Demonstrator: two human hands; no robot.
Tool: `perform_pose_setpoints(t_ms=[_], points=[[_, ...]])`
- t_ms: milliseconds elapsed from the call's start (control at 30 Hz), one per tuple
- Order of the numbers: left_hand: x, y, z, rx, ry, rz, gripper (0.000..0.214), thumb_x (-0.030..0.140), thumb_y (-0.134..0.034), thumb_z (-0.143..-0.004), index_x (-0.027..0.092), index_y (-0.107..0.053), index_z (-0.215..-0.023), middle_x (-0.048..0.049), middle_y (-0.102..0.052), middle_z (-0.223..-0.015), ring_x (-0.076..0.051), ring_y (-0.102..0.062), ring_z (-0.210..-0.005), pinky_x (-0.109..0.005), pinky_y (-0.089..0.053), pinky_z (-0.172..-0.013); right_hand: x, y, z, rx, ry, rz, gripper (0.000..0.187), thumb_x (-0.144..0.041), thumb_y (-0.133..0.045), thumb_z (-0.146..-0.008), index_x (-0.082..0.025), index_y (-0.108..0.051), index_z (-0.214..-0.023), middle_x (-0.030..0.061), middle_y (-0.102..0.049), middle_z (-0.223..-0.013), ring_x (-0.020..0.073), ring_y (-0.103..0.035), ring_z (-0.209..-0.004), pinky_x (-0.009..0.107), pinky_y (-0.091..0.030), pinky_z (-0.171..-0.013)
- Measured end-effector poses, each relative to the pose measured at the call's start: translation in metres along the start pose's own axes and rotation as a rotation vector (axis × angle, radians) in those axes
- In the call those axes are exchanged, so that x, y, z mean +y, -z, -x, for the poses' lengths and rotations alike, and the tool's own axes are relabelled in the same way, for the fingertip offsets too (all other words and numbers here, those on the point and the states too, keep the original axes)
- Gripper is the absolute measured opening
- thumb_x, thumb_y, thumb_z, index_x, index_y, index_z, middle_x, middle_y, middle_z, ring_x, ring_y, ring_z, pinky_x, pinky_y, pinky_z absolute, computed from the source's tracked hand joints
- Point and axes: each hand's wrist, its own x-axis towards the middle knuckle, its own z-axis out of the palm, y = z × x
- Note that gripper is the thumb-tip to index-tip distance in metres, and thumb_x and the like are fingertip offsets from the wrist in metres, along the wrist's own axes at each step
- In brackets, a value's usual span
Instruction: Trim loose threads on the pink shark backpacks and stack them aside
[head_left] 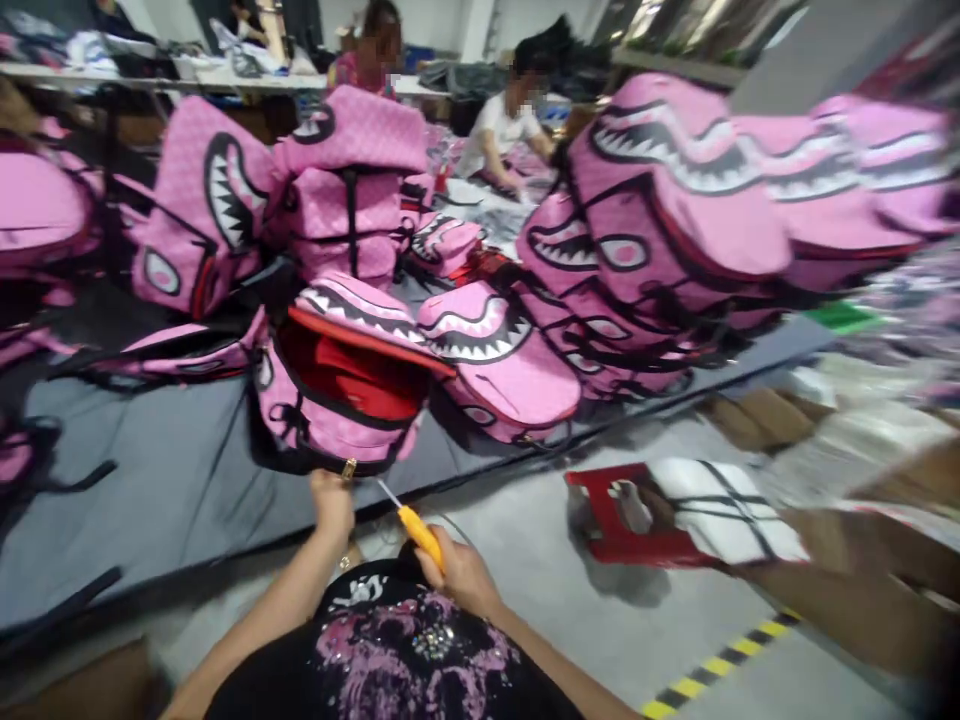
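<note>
An open pink backpack (352,425) with shark-teeth print and a red lining stands at the table's near edge. Its flap is folded up, showing the red inside. My left hand (331,500) is closed at the bag's lower front, by a small gold metal piece (349,469); exactly what the fingertips pinch is partly hidden. In my right hand (463,572), closed around its handle, is a yellow-handled tool (421,537) with a thin metal shaft. The shaft points up and left, its tip close to the backpack's bottom edge. Beside it, to the right, lies another pink backpack (517,375).
Piled pink backpacks (675,200) rise at the right, with more stacked at the back left (352,205). A grey tabletop (150,450) runs along the front. On the floor stand a red stool (645,515) and cardboard (847,580). Two people work behind the bags.
</note>
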Motion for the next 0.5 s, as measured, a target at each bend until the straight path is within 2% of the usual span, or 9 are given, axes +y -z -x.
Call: perform_pose_setpoints(t_ms=[67, 133, 200, 267, 300, 333, 367, 433, 500], points=[[-0.024, 0.009, 0.020, -0.064, 0.076, -0.109, 0.027, 0.052, -0.057, -0.079, 0.026, -0.058, -0.072, -0.0029, -0.057, -0.056, -0.027, -0.065, -0.068, -0.040, -0.053, -0.063, 0.014, -0.012, -0.002, -0.045, -0.091, -0.036, 0.034, -0.036, -0.036, -0.095, -0.018, -0.055, -0.117, 0.0092, -0.074, -0.086, 0.0234, -0.071, -0.075, 0.027, -0.044, -0.063], [-0.034, 0.023, 0.034, -0.112, 0.099, -0.189, 0.022, 0.049, -0.066, -0.074, 0.026, -0.065, -0.074, -0.0067, -0.065, -0.065, -0.031, -0.067, -0.078, -0.045, -0.054, -0.073, 0.027, -0.019, -0.005, -0.097, -0.173, -0.085, 0.032, -0.037, -0.033, -0.096, -0.020, -0.056, -0.110, 0.0083, -0.074, -0.083, 0.0240, -0.070, -0.075, 0.028, -0.043, -0.062], [-0.031, 0.036, 0.036, -0.144, 0.003, -0.336, 0.029, 0.044, -0.071, -0.071, 0.027, -0.071, -0.094, -0.0124, -0.072, -0.101, -0.037, -0.062, -0.110, -0.051, -0.046, -0.098, 0.038, -0.020, -0.006, -0.138, -0.233, -0.136, 0.031, -0.038, -0.032, -0.096, -0.020, -0.056, -0.105, 0.0083, -0.073, -0.082, 0.0245, -0.070, -0.077, 0.028, -0.043, -0.063], [-0.021, 0.044, 0.022, -0.178, -0.175, -0.524, 0.055, 0.035, -0.076, -0.066, 0.025, -0.066, -0.119, -0.0137, -0.052, -0.143, -0.039, -0.034, -0.141, -0.054, -0.024, -0.116, 0.046, -0.017, -0.003, -0.135, -0.273, -0.160, 0.033, -0.041, -0.031, -0.096, -0.019, -0.055, -0.105, 0.0093, -0.072, -0.082, 0.0255, -0.069, -0.079, 0.028, -0.043, -0.063], [-0.015, 0.045, 0.010, -0.212, -0.254, -0.585, 0.065, 0.028, -0.077, -0.063, 0.024, -0.063, -0.126, -0.0127, -0.041, -0.152, -0.039, -0.021, -0.147, -0.055, -0.014, -0.119, 0.049, -0.015, 0.000, -0.124, -0.283, -0.168, 0.035, -0.043, -0.032, -0.095, -0.019, -0.055, -0.104, 0.0097, -0.071, -0.082, 0.0260, -0.069, -0.079, 0.029, -0.043, -0.064], [-0.010, 0.043, -0.003, -0.252, -0.298, -0.595, 0.067, 0.021, -0.077, -0.060, 0.023, -0.063, -0.126, -0.0125, -0.038, -0.154, -0.038, -0.016, -0.148, -0.056, -0.008, -0.120, 0.051, -0.013, 0.004, -0.112, -0.290, -0.181, 0.036, -0.045, -0.032, -0.094, -0.019, -0.055, -0.103, 0.0095, -0.071, -0.080, 0.0262, -0.069, -0.078, 0.030, -0.043, -0.063], [-0.005, 0.041, -0.018, -0.282, -0.299, -0.550, 0.063, 0.015, -0.075, -0.058, 0.023, -0.066, -0.121, -0.0131, -0.044, -0.150, -0.038, -0.020, -0.147, -0.056, -0.006, -0.120, 0.052, -0.011, 0.010, -0.104, -0.297, -0.201, 0.036, -0.047, -0.032, -0.093, -0.020, -0.056, -0.100, 0.0087, -0.069, -0.077, 0.0259, -0.068, -0.074, 0.030, -0.043, -0.062], [0.009, 0.035, -0.044, -0.265, -0.238, -0.419, 0.046, 0.007, -0.071, -0.058, 0.023, -0.073, -0.102, -0.0136, -0.063, -0.128, -0.038, -0.039, -0.138, -0.053, -0.015, -0.120, 0.053, -0.007, 0.021, -0.072, -0.303, -0.278, 0.036, -0.049, -0.033, -0.092, -0.021, -0.056, -0.095, 0.0063, -0.066, -0.070, 0.0243, -0.065, -0.066, 0.031, -0.043, -0.061], [0.030, 0.031, -0.065, -0.160, -0.192, -0.372, 0.029, 0.007, -0.070, -0.061, 0.023, -0.074, -0.085, -0.0120, -0.070, -0.100, -0.038, -0.051, -0.126, -0.048, -0.029, -0.114, 0.050, -0.003, 0.031, 0.011, -0.296, -0.395, 0.038, -0.053, -0.034, -0.092, -0.021, -0.056, -0.093, 0.0042, -0.063, -0.065, 0.0222, -0.060, -0.060, 0.031, -0.043, -0.059]])
